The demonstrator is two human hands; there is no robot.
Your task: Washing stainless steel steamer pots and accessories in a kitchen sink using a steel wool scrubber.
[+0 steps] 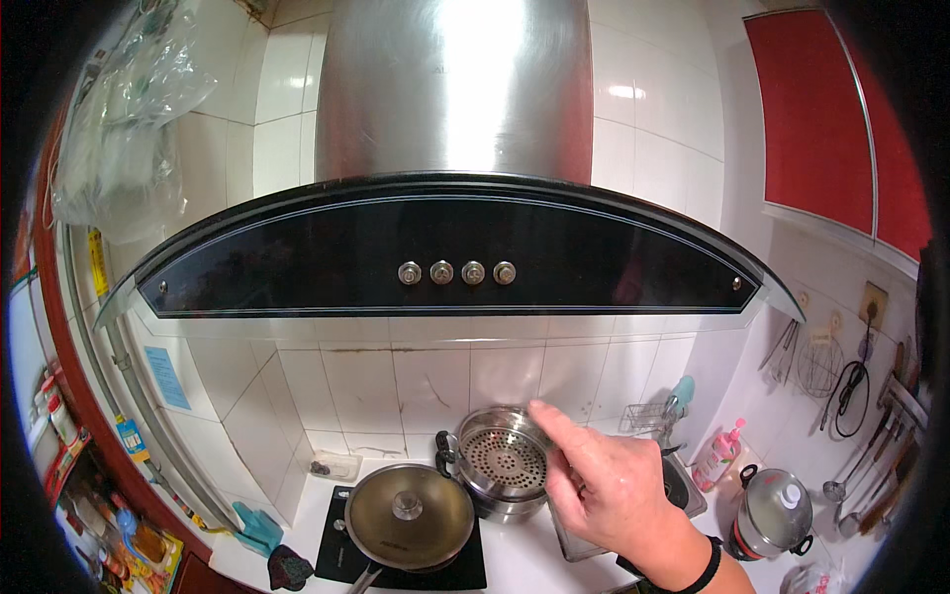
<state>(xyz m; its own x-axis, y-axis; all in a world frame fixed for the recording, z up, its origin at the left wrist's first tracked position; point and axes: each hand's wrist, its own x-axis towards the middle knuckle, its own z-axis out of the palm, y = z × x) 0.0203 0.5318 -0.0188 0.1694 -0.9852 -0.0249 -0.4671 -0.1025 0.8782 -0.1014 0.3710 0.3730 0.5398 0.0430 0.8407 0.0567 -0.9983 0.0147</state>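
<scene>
My right hand (605,475) reaches in from the lower right with the index finger stretched out and the other fingers curled, holding nothing visible. In the picture its fingertip overlaps the rim of a stainless steel steamer pot (512,507); whether they touch cannot be told. A perforated steamer tray (507,459) shows inside the pot. Left of it, a lidded frying pan (393,527) sits on a black cooktop (334,546). Above my hand spans a black range hood panel (312,252) with a row of several round buttons (457,273). My left hand is out of view.
Partly behind my forearm is a sink (694,494). To the right stand a pink pump bottle (718,457) and a lidded pot (775,505). Ladles (850,508) and a whisk (820,367) hang on the right wall, below red cabinets (816,119). Plastic bags (126,148) hang upper left.
</scene>
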